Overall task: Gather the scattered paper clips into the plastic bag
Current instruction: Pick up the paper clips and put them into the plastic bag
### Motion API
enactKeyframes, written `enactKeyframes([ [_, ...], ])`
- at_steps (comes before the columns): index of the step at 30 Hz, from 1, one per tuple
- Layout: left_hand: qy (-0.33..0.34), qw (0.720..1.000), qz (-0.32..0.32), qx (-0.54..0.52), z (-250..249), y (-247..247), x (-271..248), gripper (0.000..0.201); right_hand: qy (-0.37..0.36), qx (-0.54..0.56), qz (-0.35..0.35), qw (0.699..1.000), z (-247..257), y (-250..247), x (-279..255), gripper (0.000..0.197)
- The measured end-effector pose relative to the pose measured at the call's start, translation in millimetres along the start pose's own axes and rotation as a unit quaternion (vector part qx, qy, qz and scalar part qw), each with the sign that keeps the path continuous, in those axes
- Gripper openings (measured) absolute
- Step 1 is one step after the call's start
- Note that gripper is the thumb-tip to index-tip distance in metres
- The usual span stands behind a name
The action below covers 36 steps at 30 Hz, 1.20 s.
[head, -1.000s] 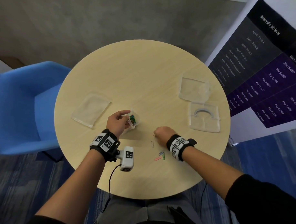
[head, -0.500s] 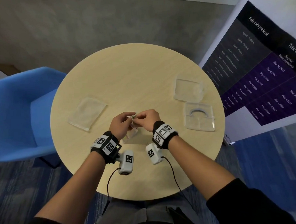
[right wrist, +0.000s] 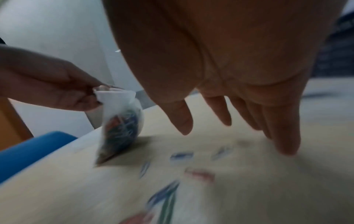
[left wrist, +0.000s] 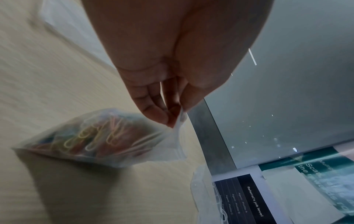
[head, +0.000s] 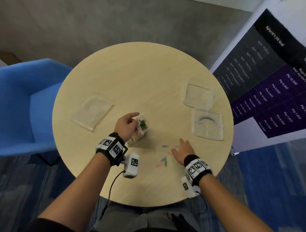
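A small clear plastic bag [head: 141, 127] [left wrist: 99, 137] [right wrist: 120, 125] holding several coloured paper clips stands on the round table [head: 133, 71]. My left hand [head: 126, 123] [left wrist: 170, 115] pinches its top edge. Several loose paper clips lie to the right of the bag: a blue one [head: 165, 146] [right wrist: 181, 156], a pink one [head: 170, 153], and a blue, green and pink cluster [head: 163, 161]. My right hand [head: 182, 149] [right wrist: 239, 124] hovers low over the clips near the pink one, fingers straight and spread, holding nothing.
A flat clear bag [head: 92, 112] lies left of my left hand. Two clear plastic trays [head: 198, 95] [head: 208, 124] sit at the table's right side. A blue chair [head: 19, 102] stands at the left and a dark banner [head: 274, 82] at the right.
My right hand left the bag's mouth, where it met the left hand, and moved right and down to the loose clips. The left hand kept hold of the bag.
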State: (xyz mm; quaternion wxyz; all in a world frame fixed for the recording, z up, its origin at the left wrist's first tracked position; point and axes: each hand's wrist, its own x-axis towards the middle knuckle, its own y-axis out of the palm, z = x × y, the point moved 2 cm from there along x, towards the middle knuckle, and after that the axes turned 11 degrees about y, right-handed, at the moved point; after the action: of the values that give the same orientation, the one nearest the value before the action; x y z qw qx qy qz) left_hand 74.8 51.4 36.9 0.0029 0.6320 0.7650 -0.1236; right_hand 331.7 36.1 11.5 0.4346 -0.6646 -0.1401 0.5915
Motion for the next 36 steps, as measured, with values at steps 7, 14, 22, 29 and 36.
enactKeyframes([
  [7, -0.005, 1.0, 0.005, 0.015, 4, 0, 2, 0.025, -0.104, 0.026, -0.003, 0.994, 25, 63, -30, 0.06],
  [14, -0.014, 1.0, -0.006, 0.001, 0, -3, 0, 0.025, -0.248, -0.117, -0.078, 0.958, 34, 60, -14, 0.062],
  [22, -0.026, 1.0, -0.012, -0.011, -1, -3, -1, 0.025, -0.374, -0.27, -0.069, 0.885, -6, 73, -21, 0.064],
  [29, -0.025, 1.0, -0.016, -0.002, -3, -3, -2, 0.024, -0.435, -0.276, -0.128, 0.847, -23, 82, -18, 0.041],
  [36, -0.023, 1.0, -0.02, 0.003, 0, -3, -6, 0.025, -0.477, -0.224, -0.194, 0.828, -11, 63, -15, 0.02],
])
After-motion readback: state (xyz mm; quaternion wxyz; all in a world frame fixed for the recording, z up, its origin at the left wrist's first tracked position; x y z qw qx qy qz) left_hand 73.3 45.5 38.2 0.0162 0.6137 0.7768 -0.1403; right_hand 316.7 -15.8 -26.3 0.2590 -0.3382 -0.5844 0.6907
